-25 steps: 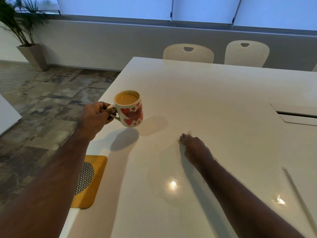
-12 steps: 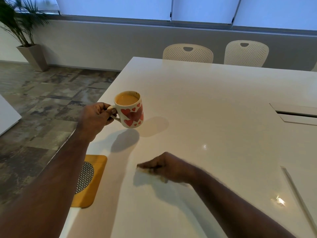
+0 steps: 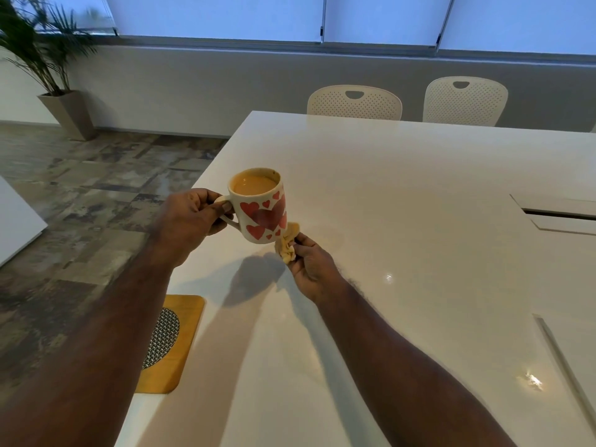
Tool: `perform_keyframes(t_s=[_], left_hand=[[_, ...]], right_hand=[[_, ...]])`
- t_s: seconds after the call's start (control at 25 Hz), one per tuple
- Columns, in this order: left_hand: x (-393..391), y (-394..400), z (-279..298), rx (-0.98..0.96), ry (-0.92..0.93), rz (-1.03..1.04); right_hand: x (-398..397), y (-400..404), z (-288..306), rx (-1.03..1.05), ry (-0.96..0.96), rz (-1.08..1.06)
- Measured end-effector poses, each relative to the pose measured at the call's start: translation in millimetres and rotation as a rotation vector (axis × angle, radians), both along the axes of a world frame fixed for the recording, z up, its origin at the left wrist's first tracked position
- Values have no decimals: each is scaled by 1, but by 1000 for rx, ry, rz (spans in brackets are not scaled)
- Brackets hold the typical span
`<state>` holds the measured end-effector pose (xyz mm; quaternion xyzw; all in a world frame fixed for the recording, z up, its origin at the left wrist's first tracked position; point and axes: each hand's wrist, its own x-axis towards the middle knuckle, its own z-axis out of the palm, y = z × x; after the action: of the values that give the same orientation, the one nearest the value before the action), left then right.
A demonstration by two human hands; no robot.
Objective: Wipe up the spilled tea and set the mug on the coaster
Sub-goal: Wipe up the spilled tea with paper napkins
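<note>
left hand (image 3: 190,217): raised, fingers curled round a handle | right hand (image 3: 311,266): lifted, pinching a wad | both forearms extended

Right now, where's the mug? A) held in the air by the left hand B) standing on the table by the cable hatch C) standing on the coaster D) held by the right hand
A: the left hand grips the handle of the mug, which hangs above the table and casts a shadow on it, while the coaster lies bare near the table's edge.
</note>
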<state>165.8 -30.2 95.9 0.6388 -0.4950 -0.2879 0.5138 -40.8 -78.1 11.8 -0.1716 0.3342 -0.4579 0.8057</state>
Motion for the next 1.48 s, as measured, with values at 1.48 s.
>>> perform_keyframes(t_s=[1.48], left_hand=[[-8, -4, 2, -29, -4, 10]], right_hand=[[13, -2, 29, -55, -38, 48]])
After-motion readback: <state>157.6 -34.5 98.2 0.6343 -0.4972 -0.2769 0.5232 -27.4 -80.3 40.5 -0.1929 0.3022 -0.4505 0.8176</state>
